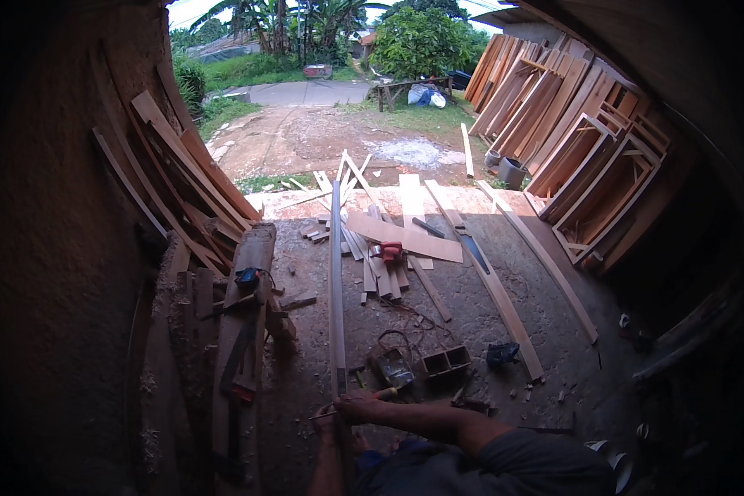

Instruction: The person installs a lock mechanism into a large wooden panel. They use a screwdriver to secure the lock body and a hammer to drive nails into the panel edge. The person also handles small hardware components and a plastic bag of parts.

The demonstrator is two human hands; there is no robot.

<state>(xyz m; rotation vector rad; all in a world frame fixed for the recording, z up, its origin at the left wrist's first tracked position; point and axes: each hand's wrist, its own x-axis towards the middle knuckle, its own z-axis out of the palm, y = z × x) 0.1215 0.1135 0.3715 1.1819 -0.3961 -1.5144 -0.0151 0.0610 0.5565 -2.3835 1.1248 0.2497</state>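
A long pale board (pixel 336 281) runs away from my body, with a short dark strip (pixel 341 380) at its near end. My right hand (pixel 357 410) is closed at that end. Just left and below, my left hand (pixel 326 426) is closed against the board's side. A thin stick-like item (pixel 317 417) pokes out leftward at my fingers; I cannot tell which hand holds it. Beside my right hand lies a yellow-handled tool (pixel 385 393).
Timber on a rough bench (pixel 256 244) at left carries a blue tool (pixel 248 277). Ahead lie wood offcuts, a red power tool (pixel 387 251), a two-compartment box (pixel 445 361), another blue tool (pixel 502 354) and long planks (pixel 546 273). Boards and frames (pixel 603 182) lean at both sides.
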